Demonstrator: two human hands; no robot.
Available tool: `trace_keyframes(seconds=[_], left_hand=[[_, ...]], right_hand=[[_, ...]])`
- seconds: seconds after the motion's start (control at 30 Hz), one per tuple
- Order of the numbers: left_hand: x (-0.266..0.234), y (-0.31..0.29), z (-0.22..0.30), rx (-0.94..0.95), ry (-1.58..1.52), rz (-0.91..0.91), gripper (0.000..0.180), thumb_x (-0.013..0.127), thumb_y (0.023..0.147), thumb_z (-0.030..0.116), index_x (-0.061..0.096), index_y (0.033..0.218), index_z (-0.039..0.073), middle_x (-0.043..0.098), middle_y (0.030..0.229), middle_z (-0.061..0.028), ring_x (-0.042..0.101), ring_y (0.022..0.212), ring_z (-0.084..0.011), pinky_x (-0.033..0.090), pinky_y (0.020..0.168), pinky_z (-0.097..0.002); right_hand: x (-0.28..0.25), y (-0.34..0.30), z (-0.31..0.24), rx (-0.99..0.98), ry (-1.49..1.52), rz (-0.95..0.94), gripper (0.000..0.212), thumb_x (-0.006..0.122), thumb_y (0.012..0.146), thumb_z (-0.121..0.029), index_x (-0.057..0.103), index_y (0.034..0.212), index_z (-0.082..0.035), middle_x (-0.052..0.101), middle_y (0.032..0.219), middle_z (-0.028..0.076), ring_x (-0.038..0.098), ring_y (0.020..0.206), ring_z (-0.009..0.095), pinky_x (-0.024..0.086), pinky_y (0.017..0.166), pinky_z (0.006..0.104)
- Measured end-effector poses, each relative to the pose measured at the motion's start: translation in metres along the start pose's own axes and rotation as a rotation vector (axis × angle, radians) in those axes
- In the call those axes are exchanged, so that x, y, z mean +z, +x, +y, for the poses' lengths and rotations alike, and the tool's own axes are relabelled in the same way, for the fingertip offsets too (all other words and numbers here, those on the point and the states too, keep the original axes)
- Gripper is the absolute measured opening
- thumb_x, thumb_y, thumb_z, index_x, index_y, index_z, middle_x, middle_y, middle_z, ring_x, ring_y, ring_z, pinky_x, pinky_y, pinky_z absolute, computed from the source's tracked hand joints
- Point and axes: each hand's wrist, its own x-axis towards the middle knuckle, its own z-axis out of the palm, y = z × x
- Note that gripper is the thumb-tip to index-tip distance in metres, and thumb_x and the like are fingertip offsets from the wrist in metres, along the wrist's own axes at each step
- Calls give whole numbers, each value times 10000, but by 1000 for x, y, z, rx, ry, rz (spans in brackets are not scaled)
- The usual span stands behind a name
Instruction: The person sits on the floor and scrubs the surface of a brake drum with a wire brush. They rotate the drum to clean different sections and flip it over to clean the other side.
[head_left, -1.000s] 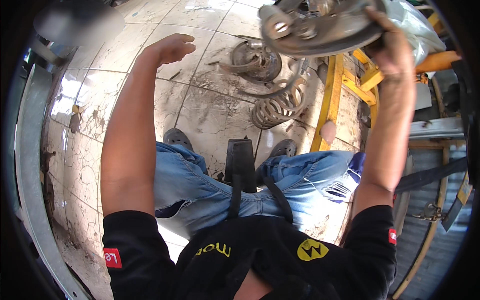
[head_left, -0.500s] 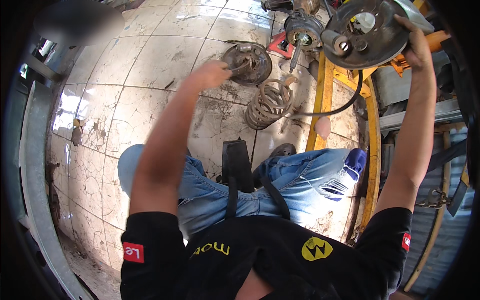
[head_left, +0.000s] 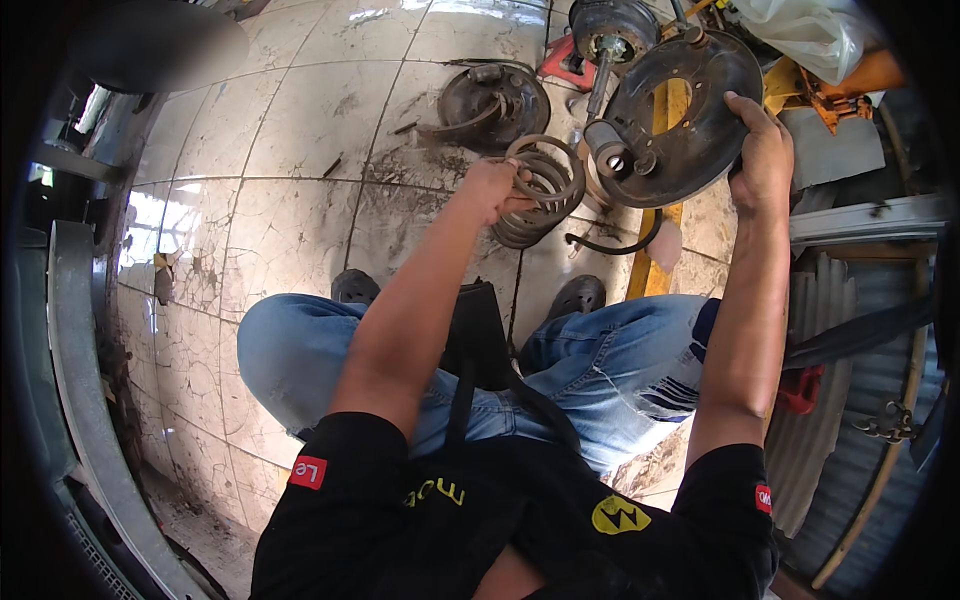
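My left hand (head_left: pixel 492 191) has its fingers curled round the left edge of a rusty coil spring (head_left: pixel 552 207) that stands on the tiled floor. In my right hand (head_left: pixel 765 150) is a large dark brake backing plate (head_left: pixel 715 125), gripped at its right rim and held up tilted. It has a big central hole and a short cylinder on its lower left. Under it hangs a black hose (head_left: pixel 628 250). Beyond my left hand another round backing plate (head_left: pixel 520 105) lies on the floor, with a curved brown strip like a brake shoe (head_left: pixel 465 130) across it.
Behind the held plate sits a hub with a shaft (head_left: pixel 612 48), beside a red tool (head_left: pixel 563 60). A yellow metal stand (head_left: pixel 660 278) rises under the plate. Plastic bags (head_left: pixel 805 35) and orange metal parts (head_left: pixel 825 100) crowd the far right. A grey metal rail (head_left: pixel 75 350) runs along the left.
My left hand has moved from the plate on the floor back and right to the coil spring. My right hand has brought the held backing plate lower, nearer and leftward.
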Motion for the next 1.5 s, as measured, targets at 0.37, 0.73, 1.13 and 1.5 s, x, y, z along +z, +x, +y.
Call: trace_keyframes(seconds=[0.37, 0.73, 1.13, 1.5], left_hand=[[-75, -12, 27, 207, -127, 6, 248, 393, 1022, 190, 484, 1117, -20, 562, 926, -97, 657, 943, -339, 588, 838, -490], [-115, -33, 3, 381, -377, 174, 234, 345, 1031, 178, 425, 1174, 12, 567, 1031, -129, 598, 1082, -356, 532, 916, -494], [-108, -46, 25, 152, 195, 562, 272, 470, 965, 298, 546, 1103, 76, 549, 999, -62, 569, 819, -182, 492, 693, -323], [-135, -82, 54, 250, -241, 275, 746, 398, 945, 584, 241, 1491, 101, 326, 1496, -150, 340, 1326, -347, 301, 1056, -512]], right_hand=[[-5, -4, 27, 7, -227, -116, 273, 642, 834, -118, 641, 1038, 63, 674, 952, 101, 626, 841, 156, 489, 779, 272], [2, -11, 32, -45, -250, -145, 261, 665, 790, -173, 675, 903, 62, 662, 803, 74, 590, 698, 140, 459, 655, 271], [37, -10, 37, -135, -910, -487, 364, 629, 773, -276, 680, 979, 20, 682, 865, 203, 659, 816, 303, 483, 783, 360], [131, -88, 43, -563, -1133, -706, 208, 638, 805, -219, 616, 896, -32, 644, 784, 203, 639, 786, 376, 489, 703, 470]])
